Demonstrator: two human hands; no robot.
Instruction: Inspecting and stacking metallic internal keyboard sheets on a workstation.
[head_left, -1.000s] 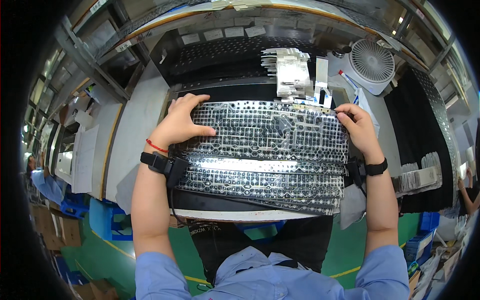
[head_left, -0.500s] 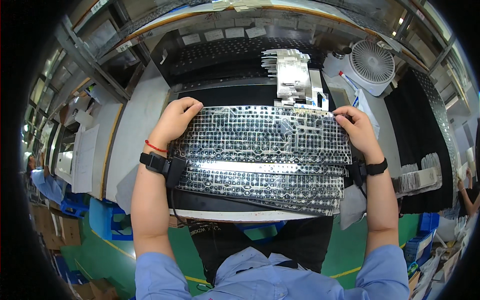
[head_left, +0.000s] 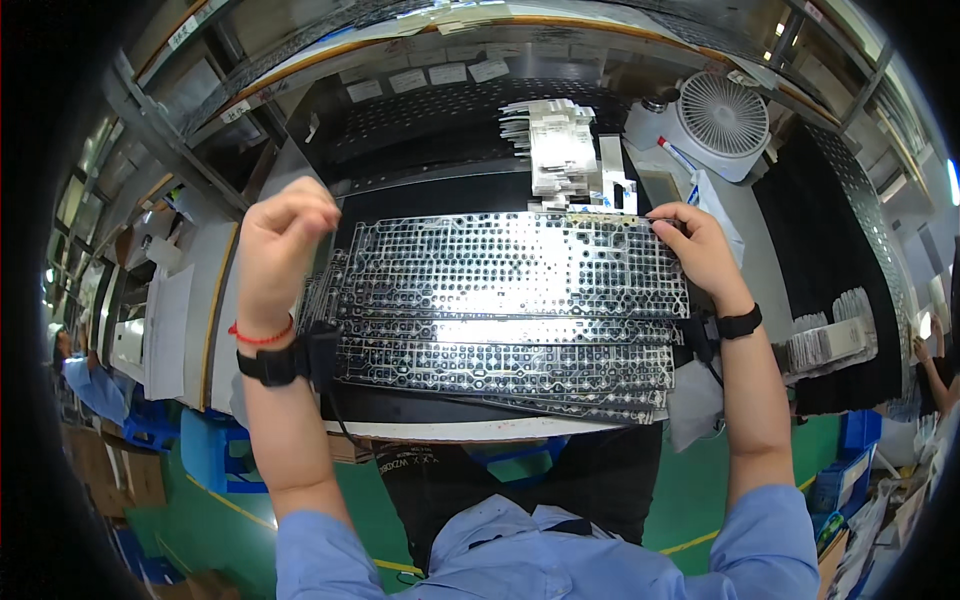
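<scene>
My right grip (head_left: pixel 698 245) pinches the far right corner of the top perforated metal plate (head_left: pixel 500 265), atop the plate stack (head_left: pixel 510 368) mid-tabletop (head_left: pixel 771 280), while my left grip (head_left: pixel 288 228), contents hidden, curls closed beyond its left edge, so a one-sided tug could skew everything.

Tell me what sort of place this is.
Probably a factory assembly workshop: keyboard-like panels lie overlapping on a workbench, a metal rack stands to the left, and a yellow line marks the green floor.
</scene>
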